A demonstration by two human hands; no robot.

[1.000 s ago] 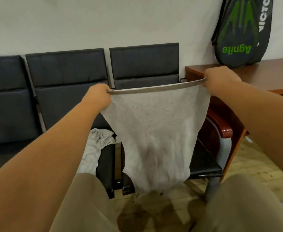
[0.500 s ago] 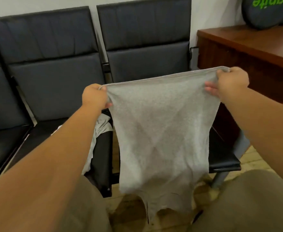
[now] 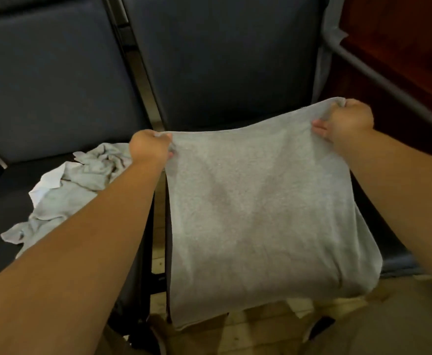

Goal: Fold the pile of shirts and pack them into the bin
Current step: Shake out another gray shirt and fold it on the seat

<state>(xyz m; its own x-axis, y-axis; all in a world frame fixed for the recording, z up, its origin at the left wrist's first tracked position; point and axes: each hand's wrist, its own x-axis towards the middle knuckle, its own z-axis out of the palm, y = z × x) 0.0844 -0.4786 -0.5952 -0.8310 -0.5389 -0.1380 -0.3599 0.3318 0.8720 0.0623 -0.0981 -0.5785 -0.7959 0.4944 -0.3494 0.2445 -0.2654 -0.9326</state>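
A light grey shirt [image 3: 261, 213] is stretched flat between my hands over the seat of the right black chair [image 3: 235, 60]. My left hand [image 3: 149, 147] grips its far left corner. My right hand [image 3: 345, 120] grips its far right corner. The shirt's near edge hangs over the seat's front, above my knees. A crumpled pile of grey and white shirts [image 3: 76, 185] lies on the seat of the neighbouring black chair [image 3: 51, 85], partly hidden behind my left forearm. No bin is in view.
A metal armrest [image 3: 394, 90] runs along the right chair's side, with a dark wooden desk [image 3: 401, 42] behind it. A gap [image 3: 158, 252] between the two seats shows wooden floor. My legs in tan trousers [image 3: 389, 324] are at the bottom.
My hands have lowered the shirt from hanging in the air down onto the right chair's seat. My view has tilted down and moved closer to the chairs.
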